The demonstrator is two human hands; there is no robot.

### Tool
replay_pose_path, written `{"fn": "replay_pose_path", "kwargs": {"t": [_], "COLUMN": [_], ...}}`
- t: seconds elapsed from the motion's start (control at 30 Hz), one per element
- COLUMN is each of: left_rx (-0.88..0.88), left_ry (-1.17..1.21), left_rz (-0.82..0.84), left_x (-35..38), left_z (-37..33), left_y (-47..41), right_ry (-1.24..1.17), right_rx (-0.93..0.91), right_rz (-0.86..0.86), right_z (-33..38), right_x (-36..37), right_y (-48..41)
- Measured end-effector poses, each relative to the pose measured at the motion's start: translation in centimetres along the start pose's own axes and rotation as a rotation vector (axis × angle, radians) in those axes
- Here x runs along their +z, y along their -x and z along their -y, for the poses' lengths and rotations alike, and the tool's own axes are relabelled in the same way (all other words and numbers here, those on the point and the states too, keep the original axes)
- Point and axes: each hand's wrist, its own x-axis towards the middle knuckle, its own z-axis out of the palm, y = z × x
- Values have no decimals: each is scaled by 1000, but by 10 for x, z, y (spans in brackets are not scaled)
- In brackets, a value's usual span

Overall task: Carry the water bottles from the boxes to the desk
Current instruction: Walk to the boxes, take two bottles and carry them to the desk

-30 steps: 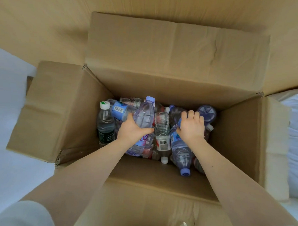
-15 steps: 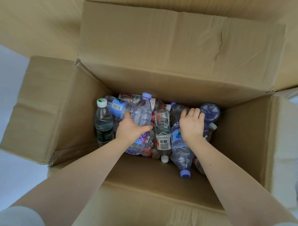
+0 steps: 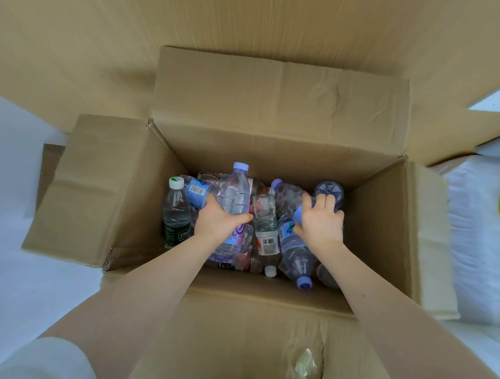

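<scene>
An open cardboard box [image 3: 273, 150] holds several plastic water bottles lying in a heap. My left hand [image 3: 217, 221] grips a clear bottle with a purple cap [image 3: 234, 197], its neck pointing up and away from me. My right hand [image 3: 321, 224] is curled round another purple-capped bottle [image 3: 288, 198] that lies tilted over the pile. A white-capped bottle with a dark label [image 3: 175, 212] stands at the box's left wall. A bottle with a red label [image 3: 266, 224] and a further purple-capped one [image 3: 297, 257] lie between my hands.
The box's flaps are spread open: left [image 3: 100, 188], far [image 3: 275, 98], right [image 3: 430, 231] and near [image 3: 250, 347]. A large cardboard sheet [image 3: 250, 17] lies behind. White floor [image 3: 10, 265] is at the left; a white bag with a yellow mark [image 3: 482, 228] sits at the right.
The bottle in my left hand has risen, neck up, out of the pile. My right hand's fingers have closed round a bottle. The view has pulled back from the box.
</scene>
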Motion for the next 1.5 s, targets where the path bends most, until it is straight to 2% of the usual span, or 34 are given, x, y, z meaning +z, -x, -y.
{"fn": "replay_pose_path", "kwargs": {"t": [0.13,0.37,0.53,0.6,0.67,0.83,0.93,1.03,1.27,1.5], "left_rx": [60,163,280,334,374,363,464,544,482,514], "left_ry": [103,349,446,478,502,532,443,358,274,88], "left_rz": [17,118,273,357,423,717,898,1049,1264,1440], "left_x": [-11,-45,-66,-66,-63,-46,-27,0,77,147], "left_z": [-6,-28,-54,-65,-75,-92,-103,-103,-61,23], "left_y": [9,43,72,84,100,145,183,233,369,513], "right_ry": [-31,-285,-496,-664,-849,-1506,-1844,-2081,-2223,-2232], "right_rx": [18,134,285,376,446,603,691,738,833,979], "right_rz": [-199,-542,-648,-577,-578,-754,-824,-921,-1108,-1325], "right_z": [2,5,3,2,-4,-23,-37,-54,-79,-57], "right_x": [-17,-69,-108,-125,-135,-151,-150,-141,-97,-41], "right_y": [23,83,122,140,157,210,256,317,489,665]}}
